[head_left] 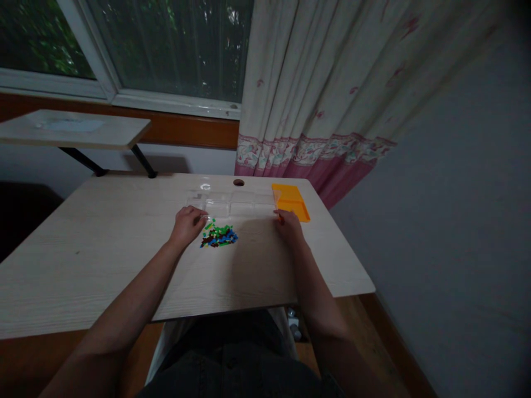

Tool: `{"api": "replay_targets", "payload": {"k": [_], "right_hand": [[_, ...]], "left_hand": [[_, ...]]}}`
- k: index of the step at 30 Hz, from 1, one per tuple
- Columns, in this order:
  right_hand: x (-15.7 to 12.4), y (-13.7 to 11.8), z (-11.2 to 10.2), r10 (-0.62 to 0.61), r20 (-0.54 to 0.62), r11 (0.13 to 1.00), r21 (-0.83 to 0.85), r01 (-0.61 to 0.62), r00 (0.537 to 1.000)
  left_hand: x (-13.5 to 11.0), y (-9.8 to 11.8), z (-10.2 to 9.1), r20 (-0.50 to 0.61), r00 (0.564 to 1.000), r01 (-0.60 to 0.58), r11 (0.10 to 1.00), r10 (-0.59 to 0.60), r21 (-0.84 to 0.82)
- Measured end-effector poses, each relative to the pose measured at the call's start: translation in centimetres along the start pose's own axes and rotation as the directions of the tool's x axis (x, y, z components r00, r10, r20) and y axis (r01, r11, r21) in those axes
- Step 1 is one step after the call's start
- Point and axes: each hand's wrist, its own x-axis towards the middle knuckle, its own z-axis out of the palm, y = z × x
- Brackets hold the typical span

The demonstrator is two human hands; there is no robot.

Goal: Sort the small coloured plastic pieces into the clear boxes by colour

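Both my hands are out over the table [124,260], one at each end of the clear tray [241,204]. Tray runs left to right in front of me, divided into compartments; can't tell if it sits flat or is lifted a bit. Left hand [188,225]: nearly closed, thumb and fingertips drawn together on the tray's near left corner, gripping it. Right hand [289,225]: fingers curled in at the tray's right end, partly closed; a small orange patch shows by the fingers, can't tell whether that's a loose piece or the orange tray [293,202] behind, nor whether the grip is tight. Orange tray is on the table at far right, just beyond my right hand; clear tray's right end overlaps it in view. Pile of bricks [219,237] on the near side of the clear tray, just right of my left hand: green at the back, dark brown and blue in front, a few yellow bits, too small to count. Cable hole [238,182] behind the clear tray, near the back edge. Raised shelf [20,130] on black legs at back left, pale patch on top, unclear what. Window [174,50] behind, floral curtain [307,83] to its right, wall [435,210] further right.
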Motion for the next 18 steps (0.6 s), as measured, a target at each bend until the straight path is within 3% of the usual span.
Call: {"api": "replay_targets", "payload": {"k": [18], "right_hand": [[0.0,-1.0,0.3,0.014,-0.034,1.0,-0.016,-0.015,0.999]], "left_hand": [[0.2,0.1,-0.3,0.036,0.999,-0.004,1.0,0.005,-0.012]]}}
